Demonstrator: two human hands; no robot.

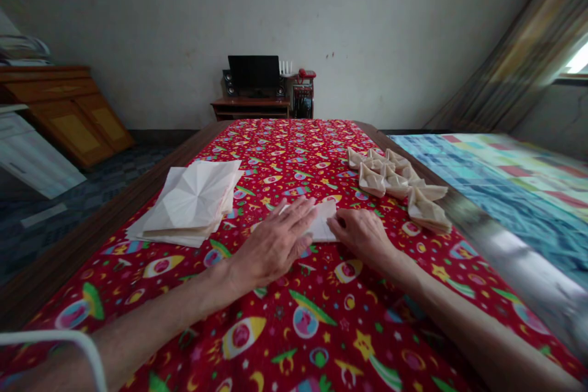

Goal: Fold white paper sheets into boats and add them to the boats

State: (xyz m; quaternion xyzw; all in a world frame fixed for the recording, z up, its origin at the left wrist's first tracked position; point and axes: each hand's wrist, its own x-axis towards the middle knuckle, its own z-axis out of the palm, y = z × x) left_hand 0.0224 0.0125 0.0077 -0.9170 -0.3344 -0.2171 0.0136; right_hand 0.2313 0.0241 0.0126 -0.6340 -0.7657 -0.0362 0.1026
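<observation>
The white paper [325, 220] lies under the left hand's [271, 242] open, unclenched fingers and beside the right hand's [365, 233] curled ones; whether those pinch it, I cannot tell. Good flattening calls for steady, even pressure from the left, edges kept aligned, and light right-hand contact to avoid wrinkles.

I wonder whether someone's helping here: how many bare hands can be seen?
2. The left hand lies over the small white paper on the red, rocket-patterned tablecloth; the right hand is curled at that paper's right end.
</observation>
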